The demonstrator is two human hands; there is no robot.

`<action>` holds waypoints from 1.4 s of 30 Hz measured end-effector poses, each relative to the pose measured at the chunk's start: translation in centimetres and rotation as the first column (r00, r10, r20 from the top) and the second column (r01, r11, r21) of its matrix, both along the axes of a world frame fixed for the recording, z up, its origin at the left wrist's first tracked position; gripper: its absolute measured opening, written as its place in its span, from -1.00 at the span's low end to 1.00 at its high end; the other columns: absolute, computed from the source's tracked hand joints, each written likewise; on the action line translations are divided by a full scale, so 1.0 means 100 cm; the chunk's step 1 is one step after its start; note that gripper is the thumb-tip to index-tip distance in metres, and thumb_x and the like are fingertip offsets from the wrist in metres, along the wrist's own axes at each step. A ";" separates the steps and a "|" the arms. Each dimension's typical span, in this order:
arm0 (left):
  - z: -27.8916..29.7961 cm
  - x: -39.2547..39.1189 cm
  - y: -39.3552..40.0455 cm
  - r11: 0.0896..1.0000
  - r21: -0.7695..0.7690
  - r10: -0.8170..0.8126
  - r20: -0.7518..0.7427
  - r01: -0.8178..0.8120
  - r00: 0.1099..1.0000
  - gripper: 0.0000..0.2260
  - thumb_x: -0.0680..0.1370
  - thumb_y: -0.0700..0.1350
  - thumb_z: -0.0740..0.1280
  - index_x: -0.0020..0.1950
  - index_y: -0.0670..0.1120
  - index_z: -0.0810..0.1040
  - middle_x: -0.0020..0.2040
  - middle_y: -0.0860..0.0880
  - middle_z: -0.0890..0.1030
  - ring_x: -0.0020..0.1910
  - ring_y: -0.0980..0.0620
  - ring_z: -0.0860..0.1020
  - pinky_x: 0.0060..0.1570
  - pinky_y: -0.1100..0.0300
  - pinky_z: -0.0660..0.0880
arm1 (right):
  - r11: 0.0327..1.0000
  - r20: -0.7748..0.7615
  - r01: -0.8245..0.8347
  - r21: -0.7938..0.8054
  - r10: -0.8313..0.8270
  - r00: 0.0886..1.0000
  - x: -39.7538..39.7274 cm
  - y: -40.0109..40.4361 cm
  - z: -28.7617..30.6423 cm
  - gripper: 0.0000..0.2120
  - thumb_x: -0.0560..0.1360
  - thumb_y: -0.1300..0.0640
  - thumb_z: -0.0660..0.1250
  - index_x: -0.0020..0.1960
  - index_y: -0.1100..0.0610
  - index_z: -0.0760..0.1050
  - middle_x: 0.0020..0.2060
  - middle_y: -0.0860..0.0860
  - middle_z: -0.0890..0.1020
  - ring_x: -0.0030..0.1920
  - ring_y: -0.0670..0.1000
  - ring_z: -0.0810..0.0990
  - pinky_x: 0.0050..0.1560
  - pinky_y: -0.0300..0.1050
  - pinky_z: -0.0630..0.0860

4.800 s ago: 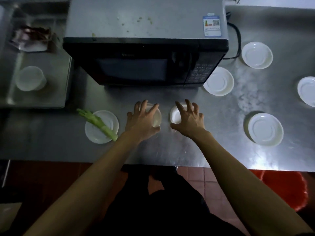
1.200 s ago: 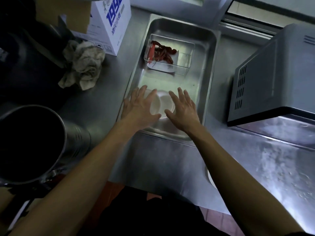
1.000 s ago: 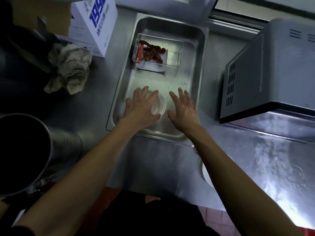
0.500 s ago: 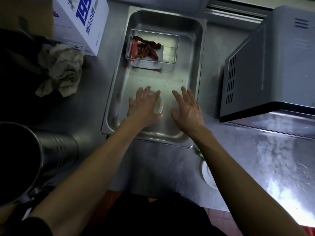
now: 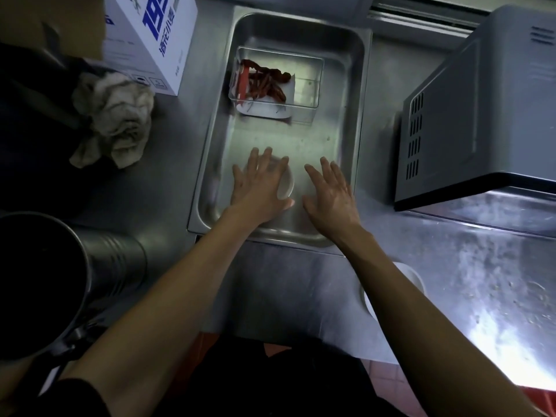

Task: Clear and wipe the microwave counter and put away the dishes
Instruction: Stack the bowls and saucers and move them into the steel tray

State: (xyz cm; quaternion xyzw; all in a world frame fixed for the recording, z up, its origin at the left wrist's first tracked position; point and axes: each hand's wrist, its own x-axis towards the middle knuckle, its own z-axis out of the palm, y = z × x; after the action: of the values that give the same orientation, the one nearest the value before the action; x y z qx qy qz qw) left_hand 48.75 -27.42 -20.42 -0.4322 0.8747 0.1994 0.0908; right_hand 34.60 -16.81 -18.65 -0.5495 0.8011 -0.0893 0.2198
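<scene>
Left hand [image 5: 259, 188] lay over white dish [image 5: 285, 183] inside steel tray [image 5: 207, 176], fingers spread; right hand [image 5: 329, 195] beside dish, fingers spread, holding nothing; microwave [image 5: 481, 115] right of tray.

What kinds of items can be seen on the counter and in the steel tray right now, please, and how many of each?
White dishes: 2, one under the left hand, one
Steel tray: 1
Clear container: 1
Microwave: 1
Rag: 1
Box: 1
Metal pot: 1
Total: 8

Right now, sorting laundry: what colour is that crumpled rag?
Off-white, greyish crumpled rag, seen in the head view.
</scene>
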 end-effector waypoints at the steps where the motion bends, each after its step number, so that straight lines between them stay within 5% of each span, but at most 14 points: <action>1: 0.001 0.002 0.002 1.000 -0.009 -0.011 -0.013 0.010 1.000 -0.12 0.43 0.29 0.42 0.60 0.10 0.03 0.64 -0.06 -0.02 0.61 -0.19 -0.11 0.45 -0.40 0.03 | 1.000 -0.007 0.013 -0.002 -0.013 1.000 0.001 0.002 0.001 -0.38 0.59 0.06 0.27 0.59 0.01 0.15 0.61 0.13 0.07 0.61 0.16 -0.02 0.56 0.19 0.10; 21: 0.046 -0.021 0.092 0.931 -0.180 -0.340 -0.115 0.318 0.933 -0.39 0.55 0.21 0.28 0.54 0.01 0.25 0.55 -0.08 0.28 0.53 -0.15 0.19 0.34 -0.20 0.34 | 0.920 -0.035 0.375 -0.109 -0.381 0.924 -0.002 0.131 0.038 -0.40 0.58 0.04 0.30 0.57 0.02 0.20 0.60 0.12 0.14 0.60 0.15 0.04 0.53 0.15 0.14; 42: 0.084 -0.120 0.345 0.807 -0.243 -0.570 -0.087 0.538 0.817 -0.42 0.58 0.15 0.29 0.56 0.01 0.26 0.54 -0.04 0.32 0.51 -0.10 0.25 0.36 -0.14 0.36 | 0.818 0.005 0.566 -0.103 -0.568 0.823 -0.068 0.412 0.046 -0.39 0.61 -0.03 0.25 0.60 -0.01 0.11 0.61 0.11 0.07 0.61 0.16 0.00 0.51 0.19 0.13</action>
State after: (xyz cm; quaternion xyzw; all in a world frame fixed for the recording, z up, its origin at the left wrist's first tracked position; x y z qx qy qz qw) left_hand 36.79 7.11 -12.07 -0.1476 0.9829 0.1051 0.0312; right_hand 27.85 24.35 -14.07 -0.2978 0.9256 -0.1834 0.1448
